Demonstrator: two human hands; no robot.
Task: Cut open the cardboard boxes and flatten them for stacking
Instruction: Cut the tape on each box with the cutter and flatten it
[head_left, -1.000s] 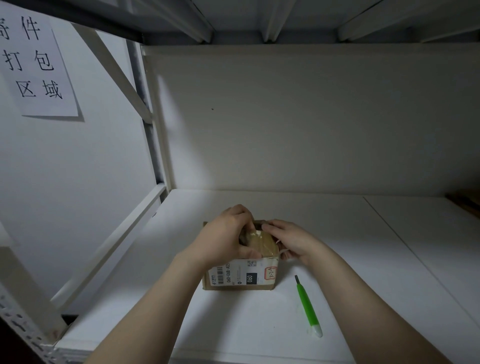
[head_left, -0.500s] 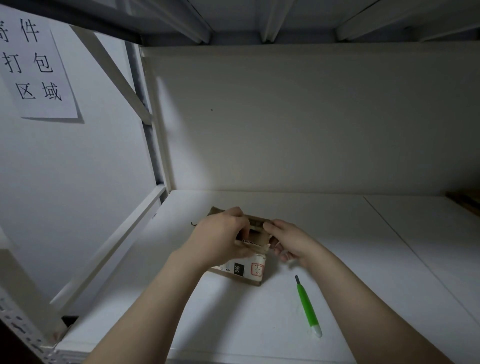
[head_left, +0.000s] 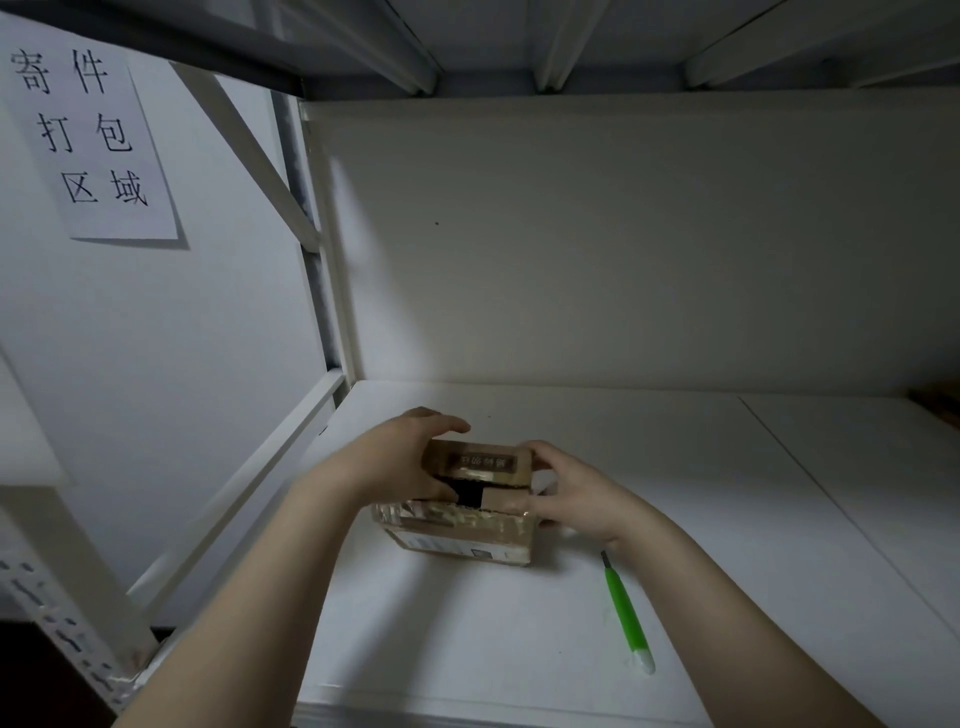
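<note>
A small brown cardboard box (head_left: 467, 525) with shiny tape and a shipping label rests on the white shelf surface (head_left: 467, 634). Its taped side faces me and a dark gap shows between its flaps. My left hand (head_left: 410, 457) grips the box's left side, thumb near the gap and fingers over the far top edge. My right hand (head_left: 576, 493) holds the right end with its fingers curled round the corner. A green-handled cutter (head_left: 626, 613) lies on the shelf to the right of the box, under my right wrist.
The shelf's white back panel (head_left: 623, 249) rises behind the box. A white slanted brace (head_left: 249, 493) and perforated upright (head_left: 67, 618) stand at the left. A paper sign (head_left: 88, 135) hangs on the left wall. Something brown (head_left: 935, 400) sits at the far right edge.
Both hands have turned the box over toward me, so its label side now faces down-front and the taped flap side faces up. The cutter has not moved.
</note>
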